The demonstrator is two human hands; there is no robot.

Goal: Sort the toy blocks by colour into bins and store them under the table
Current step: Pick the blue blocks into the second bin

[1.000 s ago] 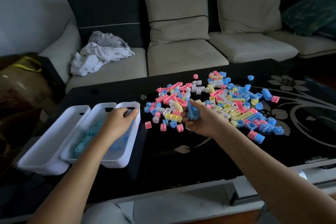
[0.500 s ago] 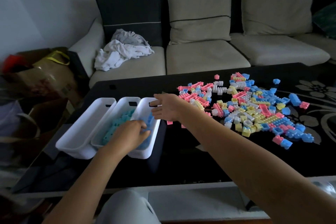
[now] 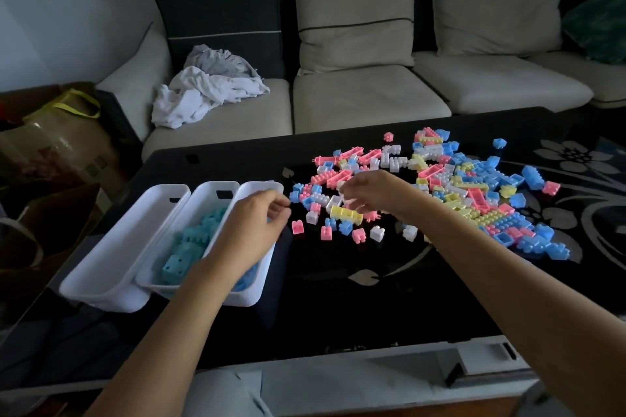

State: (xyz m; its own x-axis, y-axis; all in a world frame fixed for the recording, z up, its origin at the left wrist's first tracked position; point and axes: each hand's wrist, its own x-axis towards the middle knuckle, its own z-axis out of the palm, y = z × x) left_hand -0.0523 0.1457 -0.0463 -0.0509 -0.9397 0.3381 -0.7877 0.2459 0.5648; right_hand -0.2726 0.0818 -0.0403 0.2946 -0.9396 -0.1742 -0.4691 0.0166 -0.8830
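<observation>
The left hand (image 3: 250, 230) hovers over the rightmost of three white bins (image 3: 111, 247), fingers loosely curled. Whether they hold anything cannot be told. Blue blocks (image 3: 189, 247) lie in the bin just left of that hand. The right hand (image 3: 372, 193) is at the left edge of the mixed block pile (image 3: 474, 193) on the tabletop (image 3: 338, 298), fingers curled down among blocks, grip unclear.

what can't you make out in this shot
Head view:
- most contents of the right bin: covered by the left hand and forearm
- whether the right hand pinches a block: its own back hides the fingertips
- whether the left hand holds anything: fingers curled under
- space under the table: blocked by the dark tabletop
</observation>
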